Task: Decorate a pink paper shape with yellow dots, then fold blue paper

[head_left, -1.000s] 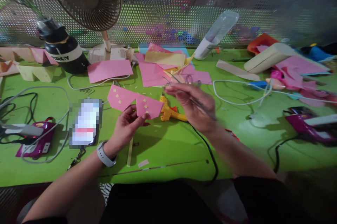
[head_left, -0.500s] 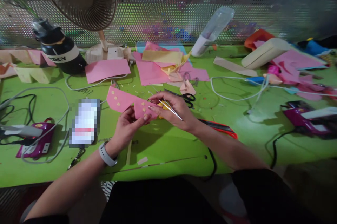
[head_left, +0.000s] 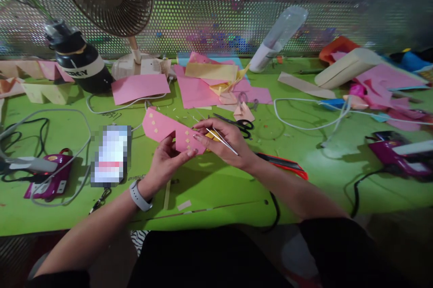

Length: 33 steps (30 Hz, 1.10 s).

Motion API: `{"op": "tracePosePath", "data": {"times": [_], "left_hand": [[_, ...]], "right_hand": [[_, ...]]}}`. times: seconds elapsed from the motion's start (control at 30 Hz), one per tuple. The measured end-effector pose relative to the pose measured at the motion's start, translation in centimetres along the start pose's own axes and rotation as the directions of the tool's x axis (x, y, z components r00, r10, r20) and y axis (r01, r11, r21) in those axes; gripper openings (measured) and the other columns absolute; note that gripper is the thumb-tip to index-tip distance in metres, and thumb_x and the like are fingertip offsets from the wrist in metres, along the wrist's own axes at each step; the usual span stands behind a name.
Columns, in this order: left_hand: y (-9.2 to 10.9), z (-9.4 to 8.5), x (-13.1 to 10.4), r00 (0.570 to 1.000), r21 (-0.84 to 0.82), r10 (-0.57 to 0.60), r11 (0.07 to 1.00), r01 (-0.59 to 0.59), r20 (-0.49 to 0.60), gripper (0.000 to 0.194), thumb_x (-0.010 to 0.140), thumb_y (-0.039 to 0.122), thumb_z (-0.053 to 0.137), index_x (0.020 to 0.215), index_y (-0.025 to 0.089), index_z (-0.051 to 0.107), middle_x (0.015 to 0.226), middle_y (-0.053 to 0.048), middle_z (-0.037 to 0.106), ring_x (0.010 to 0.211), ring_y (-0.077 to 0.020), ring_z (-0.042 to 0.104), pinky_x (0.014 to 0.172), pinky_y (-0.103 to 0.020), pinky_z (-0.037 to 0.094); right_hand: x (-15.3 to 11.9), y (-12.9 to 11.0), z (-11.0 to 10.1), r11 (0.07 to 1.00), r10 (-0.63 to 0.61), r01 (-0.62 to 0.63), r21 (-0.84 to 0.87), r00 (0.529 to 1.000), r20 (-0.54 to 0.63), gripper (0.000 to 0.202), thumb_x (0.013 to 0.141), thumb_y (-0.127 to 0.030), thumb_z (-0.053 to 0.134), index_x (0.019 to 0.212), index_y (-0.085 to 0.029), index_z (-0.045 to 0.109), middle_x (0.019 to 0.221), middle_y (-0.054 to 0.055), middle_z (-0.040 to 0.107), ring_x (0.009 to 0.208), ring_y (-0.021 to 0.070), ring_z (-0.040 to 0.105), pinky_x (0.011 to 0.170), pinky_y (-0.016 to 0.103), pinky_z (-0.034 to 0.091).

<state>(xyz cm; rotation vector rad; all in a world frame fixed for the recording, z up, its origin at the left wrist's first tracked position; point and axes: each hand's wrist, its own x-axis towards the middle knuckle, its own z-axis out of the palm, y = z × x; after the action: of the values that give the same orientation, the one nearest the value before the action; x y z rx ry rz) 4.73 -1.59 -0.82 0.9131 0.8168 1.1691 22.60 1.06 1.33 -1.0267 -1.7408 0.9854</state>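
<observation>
Wide passage is found on the green tabletop (head_left: 326,175) between the utility knife (head_left: 283,165) and the purple power strip (head_left: 392,155) at right; its far side is crossed by a looped white cable (head_left: 304,129). Beyond the right hand (head_left: 225,141), access is obstructed by black scissors (head_left: 235,122) and heaped paper (head_left: 211,72). Left of the left hand (head_left: 165,164), passage is narrowed by a smartphone (head_left: 111,157). Between the forearms (head_left: 297,192), room is afforded above a paper strip (head_left: 167,195).

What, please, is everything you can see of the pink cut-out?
The pink cut-out looks like thin card, wide, with a notch in its lower edge. A row of pale yellow pieces marks each half. It is held above the green table, sloping down rightward. The left hand grips it beside the notch; the right hand, also holding tweezers, touches its right end.
</observation>
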Motion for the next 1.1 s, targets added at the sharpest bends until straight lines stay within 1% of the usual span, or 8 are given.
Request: {"op": "tracePosePath", "data": {"times": [0.17, 0.27, 0.47, 0.6, 0.73, 0.93, 1.03, 1.1], "left_hand": [[-0.2, 0.1, -0.1, 1.0, -0.003, 0.007, 1.0, -0.007, -0.02, 0.045, 0.064, 0.016, 0.086, 0.104, 0.018, 0.066, 0.101, -0.006, 0.073, 0.087, -0.0176, 0.07, 0.078, -0.028, 0.06], [-0.2, 0.0, -0.1, 0.997, -0.026, -0.035, 0.999, 0.033, -0.062, 0.039, 0.068, 0.021, 0.084, 0.103, 0.017, 0.067, 0.098, -0.005, 0.075, 0.084, -0.0175, 0.071, 0.077, -0.029, 0.061], [0.2, -0.2, 0.1, 0.997, 0.083, -0.033, 0.996, 0.039, -0.074, 0.026, 0.07, 0.023, 0.083, 0.091, 0.016, 0.07, 0.089, -0.005, 0.077, 0.077, -0.0148, 0.071, 0.075, -0.027, 0.06], [0.0, -0.4, 0.1, 0.999, 0.089, 0.012, 0.996, -0.009, -0.031, 0.038, 0.071, 0.026, 0.082, 0.104, 0.018, 0.066, 0.1, -0.006, 0.074, 0.088, -0.0187, 0.071, 0.082, -0.032, 0.059], [-0.4, -0.4, 0.1, 0.999, -0.01, 0.042, 0.999, -0.042, 0.028, 0.066, 0.062, 0.025, 0.088, 0.12, 0.022, 0.059, 0.114, -0.009, 0.069, 0.1, -0.0243, 0.068, 0.084, -0.035, 0.058], [-0.4, -0.3, 0.2, 0.992, -0.13, -0.063, 0.99, 0.048, -0.111, 0.042, 0.071, 0.03, 0.081, 0.11, 0.022, 0.066, 0.104, -0.006, 0.071, 0.091, -0.0192, 0.069, 0.077, -0.03, 0.058], [-0.1, -0.5, 0.5, 0.98, -0.244, -0.124, 0.966, 0.084, -0.154, 0.043, 0.071, 0.042, 0.078, 0.107, 0.02, 0.068, 0.087, -0.004, 0.072, 0.077, -0.0152, 0.068, 0.068, -0.027, 0.058], [0.2, -0.5, 0.7, 0.977, -0.305, -0.159, 0.946, 0.109, -0.145, 0.046, 0.07, 0.05, 0.076, 0.103, 0.019, 0.069, 0.082, -0.004, 0.072, 0.075, -0.0159, 0.068, 0.07, -0.029, 0.058]], "right_hand": [[0.0, -0.1, -0.1, 1.0, 0.008, -0.008, 0.026, 1.0, 0.003, 0.018, 0.086, -0.031, 0.068, 0.102, -0.024, 0.068, 0.086, 0.0, 0.065, 0.077, 0.0126, 0.062, 0.065, 0.024, 0.052], [-0.1, 0.0, 0.0, 1.0, -0.004, 0.004, 0.017, 1.0, 0.012, 0.019, 0.085, -0.03, 0.068, 0.104, -0.024, 0.069, 0.087, 0.0, 0.065, 0.078, 0.0129, 0.062, 0.069, 0.026, 0.053], [-0.3, 0.3, 0.4, 0.998, 0.003, -0.004, 0.056, 1.0, 0.021, 0.023, 0.084, -0.031, 0.07, 0.106, -0.025, 0.069, 0.088, 0.0, 0.066, 0.079, 0.0136, 0.063, 0.069, 0.027, 0.053], [-0.1, 0.3, 0.3, 0.998, 0.015, -0.017, 0.065, 1.0, 0.018, 0.022, 0.084, -0.031, 0.07, 0.105, -0.025, 0.068, 0.089, 0.0, 0.066, 0.079, 0.0129, 0.063, 0.07, 0.026, 0.052], [0.3, 0.1, -0.4, 0.997, 0.05, -0.05, 0.059, 0.999, 0.007, 0.021, 0.084, -0.034, 0.069, 0.102, -0.023, 0.068, 0.088, 0.0, 0.066, 0.08, 0.0138, 0.063, 0.071, 0.028, 0.051], [0.7, 0.0, -0.9, 0.995, 0.068, -0.068, 0.067, 0.998, -0.005, 0.023, 0.083, -0.033, 0.069, 0.103, -0.023, 0.067, 0.086, 0.0, 0.065, 0.076, 0.0138, 0.061, 0.068, 0.028, 0.051], [1.0, 0.0, -1.0, 0.996, 0.071, -0.07, 0.064, 0.997, -0.025, 0.022, 0.082, -0.032, 0.07, 0.102, -0.022, 0.068, 0.084, 0.001, 0.065, 0.077, 0.0147, 0.062, 0.069, 0.029, 0.052], [1.3, 0.2, -1.4, 0.997, 0.052, -0.051, 0.061, 0.998, -0.018, 0.022, 0.083, -0.031, 0.067, 0.103, -0.021, 0.068, 0.087, 0.002, 0.067, 0.081, 0.0155, 0.062, 0.072, 0.03, 0.052]]}}
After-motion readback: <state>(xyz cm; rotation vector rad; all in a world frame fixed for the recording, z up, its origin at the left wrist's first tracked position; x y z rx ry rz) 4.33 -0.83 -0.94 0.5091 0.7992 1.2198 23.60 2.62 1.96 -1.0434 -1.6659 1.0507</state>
